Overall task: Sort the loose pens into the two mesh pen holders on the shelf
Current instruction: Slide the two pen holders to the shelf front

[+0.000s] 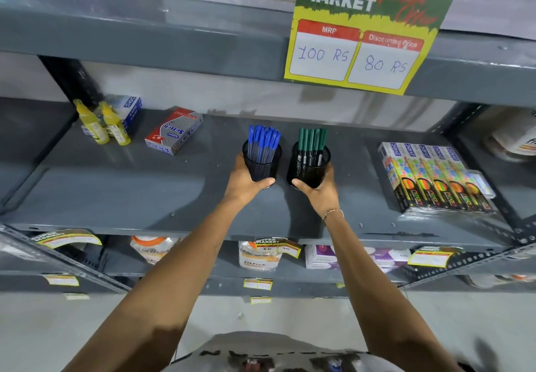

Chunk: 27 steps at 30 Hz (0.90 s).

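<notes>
Two black mesh pen holders stand side by side on the grey shelf point(145, 194). The left holder point(262, 165) is packed with several blue-capped pens point(263, 139). The right holder point(309, 168) carries several green-capped pens point(312, 139). My left hand point(246, 181) wraps the left holder from its left side and base, thumb across the front. My right hand point(319, 187) cups the right holder from below and the right, thumb at its front left. No loose pens lie on the shelf.
Two yellow glue bottles point(101, 123) and a blue box stand at the back left, a red-and-grey box point(173, 131) lies beside them. Colourful neon pen packs point(435, 180) fill the right. A price sign point(365, 32) hangs from the shelf above.
</notes>
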Tool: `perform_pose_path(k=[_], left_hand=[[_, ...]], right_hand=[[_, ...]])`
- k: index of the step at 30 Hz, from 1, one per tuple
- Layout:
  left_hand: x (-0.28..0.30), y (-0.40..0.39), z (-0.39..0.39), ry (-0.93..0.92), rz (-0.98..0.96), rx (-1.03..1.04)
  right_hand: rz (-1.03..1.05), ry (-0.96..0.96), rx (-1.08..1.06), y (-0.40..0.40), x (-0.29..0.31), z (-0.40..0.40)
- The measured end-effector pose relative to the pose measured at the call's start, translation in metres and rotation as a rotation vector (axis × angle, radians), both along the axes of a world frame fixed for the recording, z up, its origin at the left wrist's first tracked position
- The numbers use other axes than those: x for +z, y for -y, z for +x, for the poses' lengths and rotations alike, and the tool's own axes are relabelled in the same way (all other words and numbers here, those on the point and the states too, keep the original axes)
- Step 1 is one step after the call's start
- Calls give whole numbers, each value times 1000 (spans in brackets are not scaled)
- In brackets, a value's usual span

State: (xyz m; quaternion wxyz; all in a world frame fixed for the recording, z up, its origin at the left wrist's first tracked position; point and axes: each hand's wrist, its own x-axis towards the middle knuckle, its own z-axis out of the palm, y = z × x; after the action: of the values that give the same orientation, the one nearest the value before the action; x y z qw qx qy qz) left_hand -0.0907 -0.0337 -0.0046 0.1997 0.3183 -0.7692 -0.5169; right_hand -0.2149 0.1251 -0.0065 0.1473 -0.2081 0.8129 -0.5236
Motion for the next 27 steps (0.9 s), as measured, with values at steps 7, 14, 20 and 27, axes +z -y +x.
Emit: perform_pose_path(k=[7, 14, 20, 27], left_hand=[[-5, 0, 8, 33, -6, -12], [-11, -16, 34, 41, -25, -28], [-9, -34, 57, 28, -18, -38], [-7, -49, 77, 37, -30, -63]], right_hand=[[-10, -12, -25, -5, 0, 4], [-46, -49, -42, -31, -4, 27], [-58, -3, -48, -53, -10, 45], [-60, 12, -41, -69, -9, 64]])
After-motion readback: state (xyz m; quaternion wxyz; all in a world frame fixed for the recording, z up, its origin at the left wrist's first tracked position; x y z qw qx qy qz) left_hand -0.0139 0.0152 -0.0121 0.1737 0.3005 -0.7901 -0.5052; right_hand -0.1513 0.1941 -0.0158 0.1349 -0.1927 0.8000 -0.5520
